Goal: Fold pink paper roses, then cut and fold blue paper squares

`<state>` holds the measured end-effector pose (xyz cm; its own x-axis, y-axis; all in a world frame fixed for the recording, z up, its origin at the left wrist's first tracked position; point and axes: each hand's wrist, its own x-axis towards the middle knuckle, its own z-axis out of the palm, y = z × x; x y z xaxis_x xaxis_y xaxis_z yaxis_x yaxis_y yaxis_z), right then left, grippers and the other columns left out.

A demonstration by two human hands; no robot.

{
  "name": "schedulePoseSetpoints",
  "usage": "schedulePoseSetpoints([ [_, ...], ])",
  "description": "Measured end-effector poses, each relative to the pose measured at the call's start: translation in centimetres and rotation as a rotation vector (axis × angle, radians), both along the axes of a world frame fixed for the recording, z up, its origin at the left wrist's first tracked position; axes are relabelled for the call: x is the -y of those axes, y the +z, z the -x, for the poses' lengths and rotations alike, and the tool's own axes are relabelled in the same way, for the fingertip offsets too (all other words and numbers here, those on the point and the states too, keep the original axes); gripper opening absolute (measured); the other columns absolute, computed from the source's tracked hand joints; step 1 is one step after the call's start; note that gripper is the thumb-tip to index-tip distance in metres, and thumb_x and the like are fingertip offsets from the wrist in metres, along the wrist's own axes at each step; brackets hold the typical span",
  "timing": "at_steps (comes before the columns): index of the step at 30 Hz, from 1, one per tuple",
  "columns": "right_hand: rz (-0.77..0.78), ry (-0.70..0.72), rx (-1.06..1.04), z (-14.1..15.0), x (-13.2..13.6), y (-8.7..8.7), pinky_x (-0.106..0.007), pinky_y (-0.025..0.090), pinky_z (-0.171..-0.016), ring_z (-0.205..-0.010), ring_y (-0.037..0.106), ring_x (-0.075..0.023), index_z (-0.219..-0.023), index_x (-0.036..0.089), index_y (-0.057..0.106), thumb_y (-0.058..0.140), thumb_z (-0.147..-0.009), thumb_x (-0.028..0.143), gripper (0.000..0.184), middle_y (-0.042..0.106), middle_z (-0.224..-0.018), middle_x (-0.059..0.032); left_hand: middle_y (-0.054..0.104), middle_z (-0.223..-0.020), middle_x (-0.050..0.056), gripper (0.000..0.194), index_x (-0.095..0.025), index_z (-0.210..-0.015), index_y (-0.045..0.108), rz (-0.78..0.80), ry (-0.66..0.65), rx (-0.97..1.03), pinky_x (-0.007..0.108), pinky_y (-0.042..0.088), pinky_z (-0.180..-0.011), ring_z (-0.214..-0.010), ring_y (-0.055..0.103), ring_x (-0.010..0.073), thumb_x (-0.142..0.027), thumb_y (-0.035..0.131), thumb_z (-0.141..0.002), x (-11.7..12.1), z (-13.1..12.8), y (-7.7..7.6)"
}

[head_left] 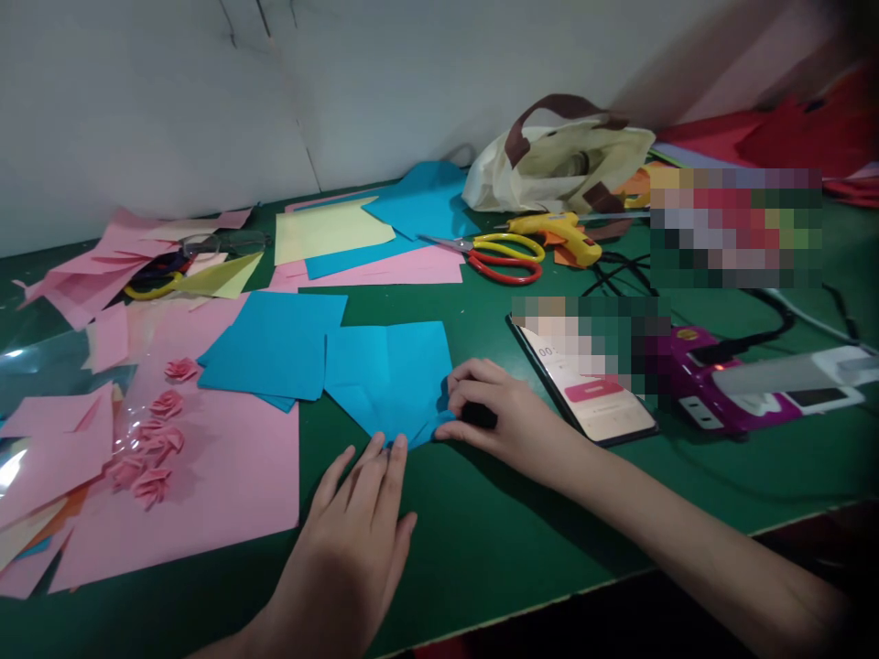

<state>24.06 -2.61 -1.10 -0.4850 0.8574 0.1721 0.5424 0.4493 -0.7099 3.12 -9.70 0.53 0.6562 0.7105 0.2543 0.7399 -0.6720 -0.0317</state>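
Observation:
A blue square of paper [388, 371] with fold creases lies on the green table [494, 531]. My left hand [357, 522] lies flat with its fingers stretched out, the fingertips touching the paper's near corner. My right hand [498, 412] is curled at the paper's right corner and pinches its edge, with something small and dark under the fingers. More blue sheets [275, 343] lie just left of the folded one.
A large pink sheet [206, 476] with several small pink paper roses [155, 439] lies at the left. A phone [591, 389] and a purple device [714, 384] sit to the right. Scissors [504, 256], a yellow glue gun [553, 233] and a cream bag [563, 160] stand farther back.

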Motion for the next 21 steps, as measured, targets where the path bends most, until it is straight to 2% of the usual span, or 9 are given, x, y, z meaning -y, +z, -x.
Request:
schedulePoseSetpoints([
  [3, 0.041, 0.085, -0.028, -0.4, -0.1, 0.3, -0.031, 0.045, -0.080, -0.091, 0.053, -0.0168, -0.077, 0.020, 0.060, 0.067, -0.078, 0.027, 0.010, 0.055, -0.092, -0.0040, 0.067, -0.108, 0.017, 0.035, -0.001, -0.114, 0.059, -0.024, -0.023, 0.022, 0.041, 0.053, -0.083, -0.108, 0.060, 0.0285, -0.013, 0.037, -0.089, 0.0, 0.0, -0.1],
  [5, 0.047, 0.087, -0.033, -0.4, -0.1, 0.3, -0.031, 0.045, -0.080, -0.091, 0.053, -0.0167, -0.077, 0.020, 0.061, 0.065, -0.080, 0.028, 0.009, 0.055, -0.090, -0.0038, 0.068, -0.108, 0.017, 0.033, -0.002, -0.113, 0.060, -0.041, -0.034, 0.020, 0.039, 0.053, -0.085, -0.108, 0.060, 0.0291, -0.013, 0.040, -0.089, 0.0, 0.0, -0.1],
  [12, -0.011, -0.072, 0.034, 0.6, 0.0, -0.1, -0.030, 0.044, -0.070, -0.081, 0.050, -0.0174, -0.069, 0.018, 0.052, 0.065, -0.080, 0.028, 0.019, 0.055, -0.082, -0.0040, 0.065, -0.114, 0.015, 0.034, -0.002, -0.116, 0.058, -0.092, -0.069, -0.081, 0.038, 0.052, -0.085, -0.110, 0.059, 0.0287, -0.014, 0.039, -0.089, 0.1, 0.2, -0.2],
  [18, -0.023, -0.106, 0.036, 1.0, 0.0, -0.2, -0.029, 0.043, -0.068, -0.078, 0.050, -0.0167, -0.065, 0.018, 0.050, 0.067, -0.077, 0.027, 0.023, 0.054, -0.079, -0.0032, 0.064, -0.118, 0.013, 0.036, -0.005, -0.119, 0.057, -0.084, -0.020, -0.121, 0.036, 0.052, -0.086, -0.111, 0.059, 0.0248, -0.014, 0.038, -0.090, 0.1, 0.0, 0.0],
  [21, -0.009, -0.129, 0.031, 1.1, 0.0, -0.1, -0.029, 0.044, -0.067, -0.077, 0.051, -0.0164, -0.064, 0.018, 0.049, 0.067, -0.077, 0.026, 0.023, 0.054, -0.078, -0.0031, 0.067, -0.113, 0.013, 0.035, -0.003, -0.114, 0.060, -0.095, -0.031, -0.090, 0.039, 0.053, -0.084, -0.106, 0.061, 0.0269, -0.013, 0.036, -0.090, 0.0, -0.2, 0.2],
])
